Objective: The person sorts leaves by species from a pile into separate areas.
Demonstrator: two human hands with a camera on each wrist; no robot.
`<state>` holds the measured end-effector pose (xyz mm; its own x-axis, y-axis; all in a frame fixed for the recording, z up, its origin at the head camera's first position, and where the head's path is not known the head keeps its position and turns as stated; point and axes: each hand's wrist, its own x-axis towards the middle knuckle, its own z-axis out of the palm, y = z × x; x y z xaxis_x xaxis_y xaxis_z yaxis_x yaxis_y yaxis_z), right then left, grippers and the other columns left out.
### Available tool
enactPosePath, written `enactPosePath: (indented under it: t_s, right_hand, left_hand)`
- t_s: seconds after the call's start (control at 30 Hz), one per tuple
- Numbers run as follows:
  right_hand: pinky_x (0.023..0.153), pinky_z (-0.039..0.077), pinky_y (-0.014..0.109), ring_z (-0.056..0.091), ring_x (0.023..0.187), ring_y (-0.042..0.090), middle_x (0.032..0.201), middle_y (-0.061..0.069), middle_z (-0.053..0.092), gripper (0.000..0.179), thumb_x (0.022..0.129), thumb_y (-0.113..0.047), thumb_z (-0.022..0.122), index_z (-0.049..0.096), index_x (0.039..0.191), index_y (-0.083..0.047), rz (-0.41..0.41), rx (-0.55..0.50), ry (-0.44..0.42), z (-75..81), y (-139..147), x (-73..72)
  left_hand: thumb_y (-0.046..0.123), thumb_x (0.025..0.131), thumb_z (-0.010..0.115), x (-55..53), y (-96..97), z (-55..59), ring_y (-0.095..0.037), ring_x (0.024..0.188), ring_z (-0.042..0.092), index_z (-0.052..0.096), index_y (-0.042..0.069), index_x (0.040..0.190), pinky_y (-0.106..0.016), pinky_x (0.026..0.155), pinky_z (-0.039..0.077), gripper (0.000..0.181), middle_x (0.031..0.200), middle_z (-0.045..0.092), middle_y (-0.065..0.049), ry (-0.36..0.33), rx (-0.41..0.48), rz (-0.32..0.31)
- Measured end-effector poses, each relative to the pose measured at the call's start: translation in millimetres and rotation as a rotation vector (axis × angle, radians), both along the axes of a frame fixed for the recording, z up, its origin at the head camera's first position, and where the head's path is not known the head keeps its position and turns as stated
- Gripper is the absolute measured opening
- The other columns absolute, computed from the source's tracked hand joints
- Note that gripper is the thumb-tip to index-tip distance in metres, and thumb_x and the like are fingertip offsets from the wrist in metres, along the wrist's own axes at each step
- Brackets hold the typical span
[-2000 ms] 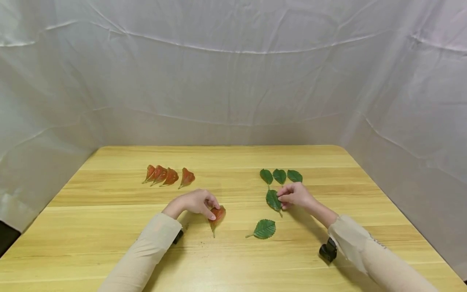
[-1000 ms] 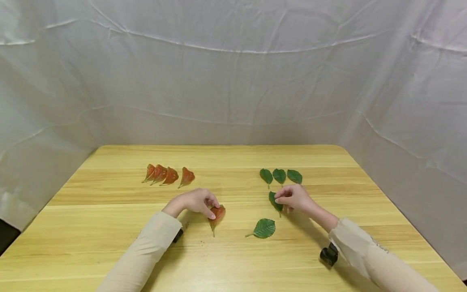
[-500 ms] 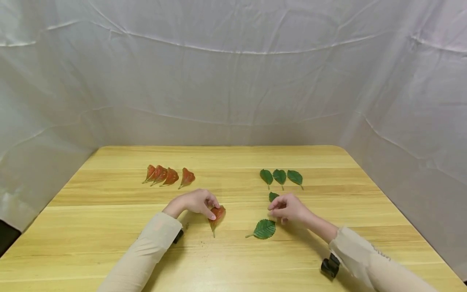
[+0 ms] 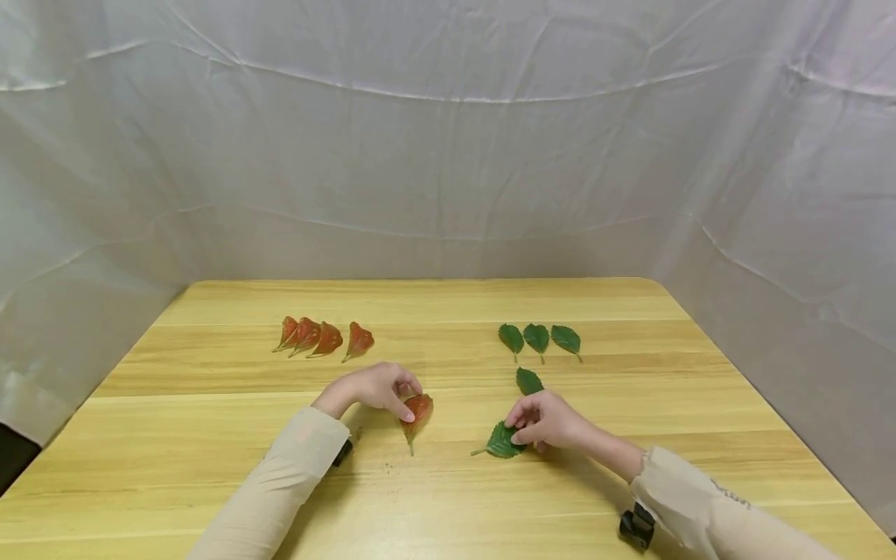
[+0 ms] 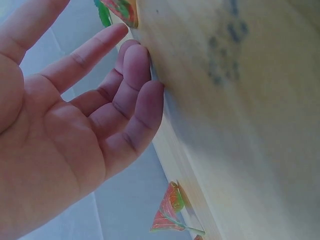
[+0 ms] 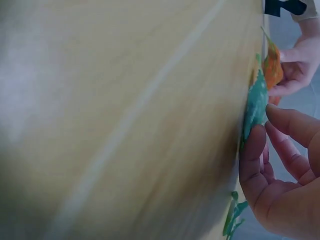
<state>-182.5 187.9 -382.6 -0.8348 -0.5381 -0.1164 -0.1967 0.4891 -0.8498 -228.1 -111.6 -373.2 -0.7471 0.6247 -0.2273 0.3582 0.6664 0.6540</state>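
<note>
My left hand (image 4: 378, 387) pinches a red leaf (image 4: 418, 414) by its edges near the middle of the table, thumb and fingertips at either side, stem toward me. In the left wrist view, part of that red leaf (image 5: 122, 10) shows beyond the left index finger. My right hand (image 4: 549, 420) has thumb and index finger on the right end of a serrated green leaf (image 4: 500, 443), whose stem points left. From the right wrist, the green leaf (image 6: 256, 102) meets those fingertips. Another green leaf (image 4: 528, 380) lies just behind, partly hidden by the right hand.
At the back left of the wooden table (image 4: 434, 513) lie several red leaves (image 4: 329, 337), some overlapping. Three green leaves (image 4: 537, 337) form a row at the back right. Pale cloth (image 4: 448, 171) hangs around the table's back and sides.
My right hand has let go of the green leaf behind and come toward me, onto the nearer green leaf. The left hand stays at the red leaf.
</note>
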Motion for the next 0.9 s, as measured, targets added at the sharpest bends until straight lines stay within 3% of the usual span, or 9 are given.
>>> enactPosePath:
  t_s: [0.2,0.4,0.67,0.8,0.9]
  right_hand:
    - [0.042,0.042,0.022,0.043,0.051,0.010,0.073,0.005,0.049,0.015,0.070,0.002,0.071,0.065,0.084,0.002,0.003,0.038,0.031,-2.2,0.9,2.9]
    - [0.051,0.043,0.022,0.043,0.055,0.008,0.079,0.004,0.056,0.017,0.069,0.005,0.071,0.064,0.084,0.002,0.045,0.041,0.098,-3.2,0.4,3.2]
    - [0.051,0.041,0.021,0.040,0.051,0.006,0.082,0.004,0.059,0.018,0.069,0.007,0.071,0.064,0.084,0.001,0.054,0.044,0.097,-3.3,-0.7,3.6]
    - [0.052,0.041,0.022,0.041,0.051,0.006,0.081,0.002,0.058,0.018,0.068,0.007,0.071,0.064,0.083,-0.001,0.053,0.077,0.106,-5.4,-0.8,2.1]
    - [0.052,0.041,0.022,0.041,0.052,0.006,0.081,0.002,0.057,0.018,0.068,0.007,0.071,0.063,0.083,-0.002,0.053,0.097,0.113,-6.5,-0.9,1.4]
  left_hand:
    - [0.015,0.073,0.074,0.0,-0.3,0.1,-0.016,0.083,0.047,0.059,0.001,0.110,-0.030,0.074,0.041,0.042,0.090,0.053,-0.003,0.003,-0.006,-0.019]
    - [0.016,0.073,0.074,-0.8,-1.3,1.6,-0.017,0.083,0.047,0.059,0.002,0.113,-0.030,0.073,0.040,0.045,0.090,0.053,-0.003,0.002,-0.013,-0.028]
    - [0.020,0.075,0.073,-2.1,-2.1,1.8,-0.017,0.083,0.049,0.061,0.005,0.112,-0.030,0.072,0.041,0.042,0.089,0.055,-0.003,0.012,-0.015,-0.054]
    - [0.017,0.073,0.074,-1.8,-2.1,2.2,-0.018,0.086,0.049,0.056,0.005,0.119,-0.031,0.075,0.041,0.050,0.093,0.053,-0.005,0.005,0.007,-0.079]
    - [0.010,0.070,0.076,-0.9,-0.9,3.2,-0.017,0.079,0.051,0.051,0.005,0.125,-0.030,0.072,0.043,0.061,0.096,0.051,-0.009,-0.016,0.029,-0.113]
